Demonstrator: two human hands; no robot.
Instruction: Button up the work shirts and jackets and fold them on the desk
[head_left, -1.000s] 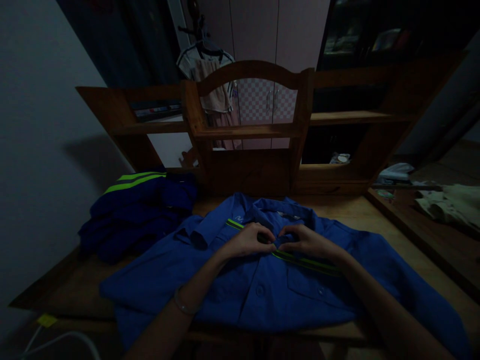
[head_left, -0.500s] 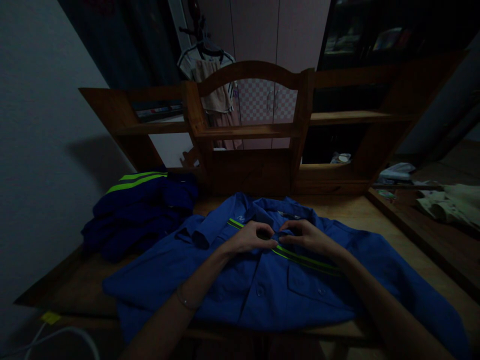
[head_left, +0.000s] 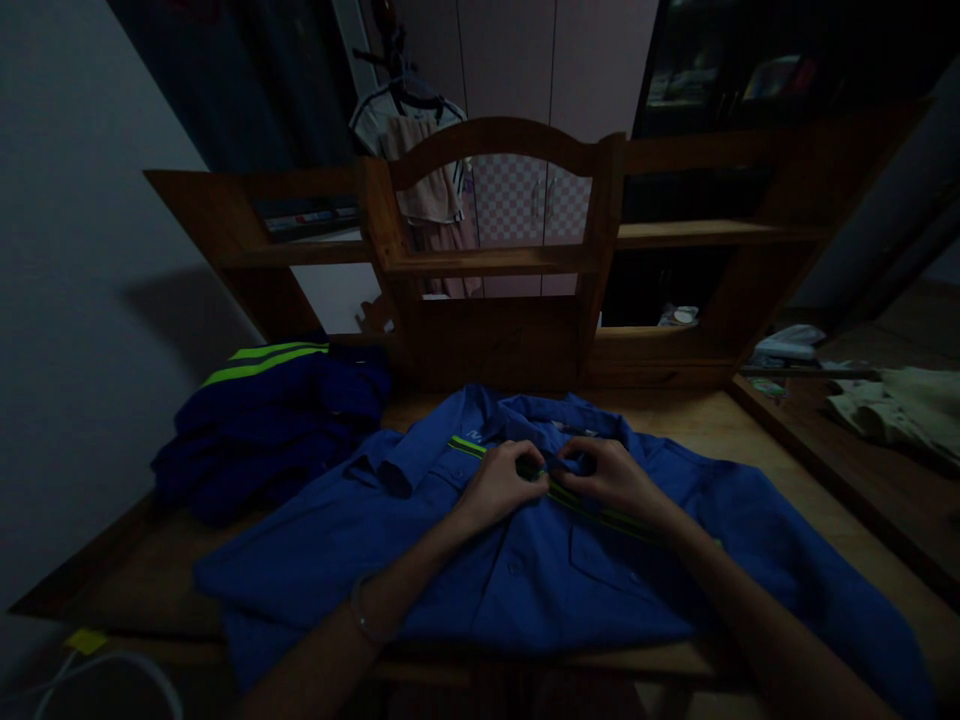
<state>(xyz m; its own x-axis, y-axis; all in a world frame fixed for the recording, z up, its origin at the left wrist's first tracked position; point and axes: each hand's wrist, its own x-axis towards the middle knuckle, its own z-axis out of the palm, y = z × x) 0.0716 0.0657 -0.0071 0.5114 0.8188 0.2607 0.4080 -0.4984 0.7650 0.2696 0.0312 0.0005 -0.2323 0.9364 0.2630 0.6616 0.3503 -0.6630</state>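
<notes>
A blue work shirt [head_left: 465, 570] with a neon green stripe across the chest lies spread, front up, on the wooden desk [head_left: 720, 425]. My left hand [head_left: 501, 482] and my right hand [head_left: 609, 476] meet at the shirt's front opening just below the collar. Both pinch the fabric there, fingers curled, about at the stripe. A thin bracelet sits on my left wrist.
A second dark blue garment [head_left: 270, 420] with green stripes lies bunched at the desk's back left. A wooden shelf unit [head_left: 495, 260] rises behind the shirt. Pale cloth [head_left: 892, 410] lies on a surface at right. A white cable [head_left: 105, 670] curls at bottom left.
My hands have stayed at the shirt's upper front, the fingers working closer together on the fabric. The view has shifted slightly.
</notes>
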